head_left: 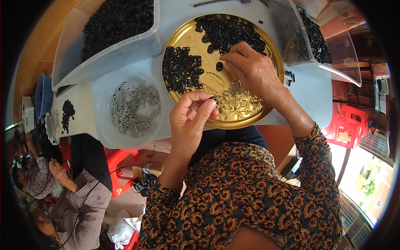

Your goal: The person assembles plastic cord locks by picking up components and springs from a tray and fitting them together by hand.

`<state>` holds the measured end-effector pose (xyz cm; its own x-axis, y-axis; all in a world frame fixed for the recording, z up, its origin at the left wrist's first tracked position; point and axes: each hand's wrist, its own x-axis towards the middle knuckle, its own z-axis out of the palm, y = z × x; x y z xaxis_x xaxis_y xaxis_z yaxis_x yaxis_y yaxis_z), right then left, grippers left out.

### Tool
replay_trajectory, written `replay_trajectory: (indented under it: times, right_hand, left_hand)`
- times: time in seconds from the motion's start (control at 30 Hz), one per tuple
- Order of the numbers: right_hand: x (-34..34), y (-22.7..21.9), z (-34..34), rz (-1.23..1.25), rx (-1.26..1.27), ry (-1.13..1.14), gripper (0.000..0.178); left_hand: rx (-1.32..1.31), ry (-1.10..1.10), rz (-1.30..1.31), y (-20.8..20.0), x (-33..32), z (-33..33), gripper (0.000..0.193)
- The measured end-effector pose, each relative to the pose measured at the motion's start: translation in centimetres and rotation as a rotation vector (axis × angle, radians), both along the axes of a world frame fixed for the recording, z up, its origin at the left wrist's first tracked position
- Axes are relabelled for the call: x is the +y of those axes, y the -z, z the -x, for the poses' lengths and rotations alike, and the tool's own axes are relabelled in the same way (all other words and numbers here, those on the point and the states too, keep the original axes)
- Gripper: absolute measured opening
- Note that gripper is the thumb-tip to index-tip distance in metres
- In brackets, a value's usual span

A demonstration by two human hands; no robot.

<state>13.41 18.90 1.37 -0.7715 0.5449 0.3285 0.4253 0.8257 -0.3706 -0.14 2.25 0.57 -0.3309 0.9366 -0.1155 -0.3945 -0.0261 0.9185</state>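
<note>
My left hand (192,113), over the near edge of the round gold tray (171,41), pinches a small black plastic part (214,100) between thumb and fingertips. My right hand (255,71) is above the tray's right half. Its bent fingers are drawn together, and whatever they may hold is hidden. Just below those fingertips a single black oval piece (219,66) lies on the tray. Oval black pieces (227,33) are heaped at the far side, squarish black pieces (181,68) at the left. Small shiny metal pieces (237,102) are spread near the front.
Left of the tray stands a clear round tub (100,112) of small metal pins. Clear plastic bins of black parts stand far left (156,39) and far right (310,54). A blue basket (43,96) and seated people (83,204) are on the left, a red stool (348,125) on the right.
</note>
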Motion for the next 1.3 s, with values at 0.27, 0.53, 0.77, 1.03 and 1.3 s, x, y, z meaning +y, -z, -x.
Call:
replay_trajectory:
  times: [0.27,0.53,0.77,1.03,1.3]
  right_hand:
    - [1.1,-0.5,1.0,-0.027,-0.150,-0.205,0.013]
    - [0.0,-0.4,0.3,0.273,0.090,-0.143,0.018]
    - [-3.4,-1.2,-0.2,1.194,0.593,0.066,0.022]
    - [-4.7,-0.8,-0.5,1.582,0.862,0.118,0.021]
    - [-5.2,-0.4,-0.8,1.496,0.930,0.101,0.020]
  left_hand:
    - [0.003,-0.011,-0.005,-0.5,-0.1,0.0,0.012]
    - [-0.052,-0.039,-0.044,-0.1,0.4,0.0,0.014]
    - [-0.139,-0.050,-0.217,-0.5,1.5,-0.6,0.017]
    - [-0.176,-0.046,-0.258,-1.0,1.5,-0.9,0.017]
    - [-0.113,-0.052,-0.229,-1.0,1.6,-1.1,0.018]
